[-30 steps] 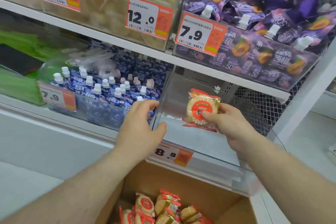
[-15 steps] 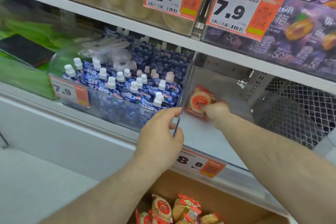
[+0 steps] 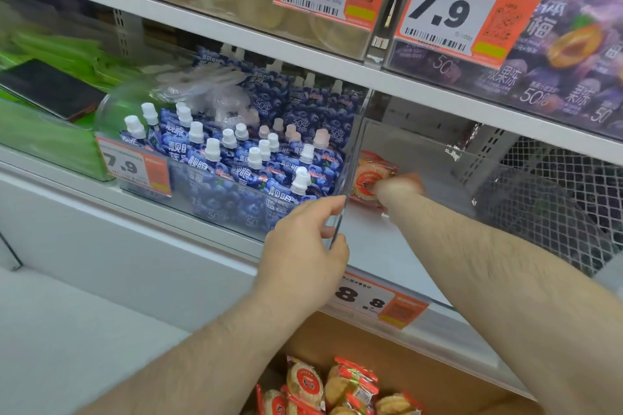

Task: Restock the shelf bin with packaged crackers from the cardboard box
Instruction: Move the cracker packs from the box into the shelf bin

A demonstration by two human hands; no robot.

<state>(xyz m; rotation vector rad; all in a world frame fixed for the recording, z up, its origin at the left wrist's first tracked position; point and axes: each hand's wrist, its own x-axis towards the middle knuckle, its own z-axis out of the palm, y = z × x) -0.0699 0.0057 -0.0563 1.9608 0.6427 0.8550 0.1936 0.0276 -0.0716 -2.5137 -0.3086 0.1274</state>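
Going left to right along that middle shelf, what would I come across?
Green packets → blue spouted pouches → left hand gripping the clear bin's wall → cracker pack held by the right hand → mesh netting.

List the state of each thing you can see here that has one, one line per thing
Left hand: gripping the front corner of the clear bin wall.
Right hand: blurred, reaching deep into the bin, holding a cracker pack.
Cracker pack: held at the back left of the bin.
Clear shelf bin: nearly empty, only that pack visible inside.
Cardboard box: open, cracker packs inside.
Blue pouch bin: full, pouches upright, caps on.
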